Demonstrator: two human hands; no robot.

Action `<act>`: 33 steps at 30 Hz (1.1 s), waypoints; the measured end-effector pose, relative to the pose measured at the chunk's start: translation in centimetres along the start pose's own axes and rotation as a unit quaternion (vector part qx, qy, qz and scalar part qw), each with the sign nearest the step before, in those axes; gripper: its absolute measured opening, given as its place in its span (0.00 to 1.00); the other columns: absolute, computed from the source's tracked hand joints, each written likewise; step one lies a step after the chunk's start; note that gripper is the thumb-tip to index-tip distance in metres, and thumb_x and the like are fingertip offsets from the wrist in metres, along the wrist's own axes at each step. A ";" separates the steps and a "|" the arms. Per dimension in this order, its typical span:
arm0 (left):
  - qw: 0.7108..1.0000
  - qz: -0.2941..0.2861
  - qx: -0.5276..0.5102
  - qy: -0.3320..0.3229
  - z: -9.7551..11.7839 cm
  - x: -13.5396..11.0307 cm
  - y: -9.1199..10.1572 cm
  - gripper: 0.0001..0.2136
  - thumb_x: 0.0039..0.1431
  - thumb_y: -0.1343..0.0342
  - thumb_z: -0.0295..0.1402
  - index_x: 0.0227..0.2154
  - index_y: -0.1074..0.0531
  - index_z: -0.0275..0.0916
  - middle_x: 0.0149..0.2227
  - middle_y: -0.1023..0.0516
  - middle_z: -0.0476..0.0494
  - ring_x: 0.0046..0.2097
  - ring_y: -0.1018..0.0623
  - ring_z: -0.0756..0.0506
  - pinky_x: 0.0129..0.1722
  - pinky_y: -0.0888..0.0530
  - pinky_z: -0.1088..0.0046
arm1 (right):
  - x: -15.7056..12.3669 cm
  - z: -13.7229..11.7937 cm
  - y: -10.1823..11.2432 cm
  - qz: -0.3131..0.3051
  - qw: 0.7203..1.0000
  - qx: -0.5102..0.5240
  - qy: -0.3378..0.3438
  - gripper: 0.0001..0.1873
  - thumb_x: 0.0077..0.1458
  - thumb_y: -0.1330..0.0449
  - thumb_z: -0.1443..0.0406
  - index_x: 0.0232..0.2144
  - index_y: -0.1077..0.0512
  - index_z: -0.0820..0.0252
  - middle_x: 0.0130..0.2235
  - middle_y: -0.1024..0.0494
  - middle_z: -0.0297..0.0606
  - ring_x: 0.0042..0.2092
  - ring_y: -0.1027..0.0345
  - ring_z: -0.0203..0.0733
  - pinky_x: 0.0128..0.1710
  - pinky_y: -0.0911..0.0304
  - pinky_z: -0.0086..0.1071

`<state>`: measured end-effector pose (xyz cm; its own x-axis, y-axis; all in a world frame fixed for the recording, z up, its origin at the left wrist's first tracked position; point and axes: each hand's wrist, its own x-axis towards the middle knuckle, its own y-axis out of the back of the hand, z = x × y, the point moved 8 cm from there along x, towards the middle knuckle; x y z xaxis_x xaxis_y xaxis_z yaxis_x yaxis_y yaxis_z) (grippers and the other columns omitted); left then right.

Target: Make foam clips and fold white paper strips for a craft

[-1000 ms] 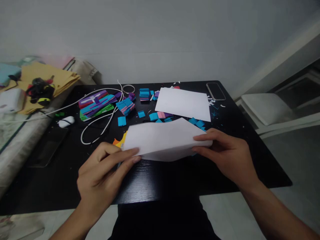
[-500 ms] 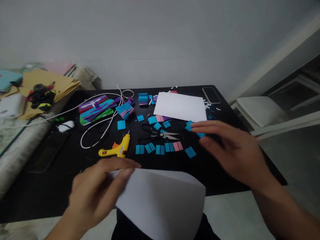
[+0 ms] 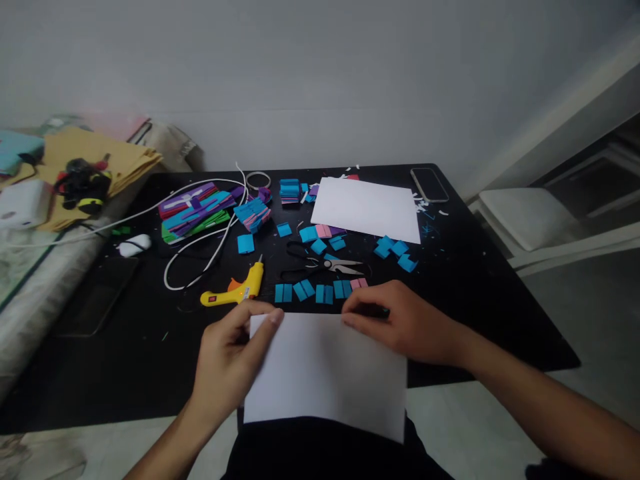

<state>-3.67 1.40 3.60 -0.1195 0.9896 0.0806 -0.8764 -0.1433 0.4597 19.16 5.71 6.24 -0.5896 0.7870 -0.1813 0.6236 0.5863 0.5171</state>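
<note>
A blank white sheet of paper (image 3: pixel 325 373) hangs over the table's near edge, above my lap. My left hand (image 3: pixel 233 350) pinches its upper left corner, thumb on top. My right hand (image 3: pixel 400 323) is at the sheet's upper edge, right of the middle, with thumb and fingers closed on the paper. Just beyond the sheet lies a row of small blue folded paper pieces (image 3: pixel 324 294) with a pink piece (image 3: pixel 359 284) at its right end. Behind the row rest black-handled scissors (image 3: pixel 327 265), and a yellow glue gun (image 3: pixel 235 288) lies to the left.
Another white sheet (image 3: pixel 367 209) lies at the back of the black table (image 3: pixel 480 307). Coloured paper strips (image 3: pixel 195 210) are heaped back left, beside a looped white cable (image 3: pixel 167 267). A phone (image 3: pixel 430 185) lies back right, a dark phone (image 3: pixel 97 297) left. A white stool (image 3: pixel 520 217) stands right.
My right hand has come left and down from over the table onto the sheet's top edge. The sheet, curled before, is now flatter; my left hand has shifted right with it.
</note>
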 end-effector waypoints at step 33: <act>0.888 -0.109 0.348 -0.279 0.1 -6.5 -9.7 0.18 0.68 0.47 0.28 0.59 0.28 0.30 0.57 0.21 0.30 0.56 0.22 0.34 0.52 0.23 0.53 | -5.9 5.8 -5.3 0.239 0.904 -0.345 0.085 0.18 0.69 0.46 0.70 0.57 0.24 0.62 0.57 0.19 0.47 0.57 0.22 0.53 0.58 0.26 0.53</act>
<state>5.66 -3.60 -1.25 0.4374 0.8614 0.2584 -0.3258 -0.1160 0.9383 22.30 -0.96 -0.28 -0.4446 0.8437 0.3009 0.3944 -0.1172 0.9114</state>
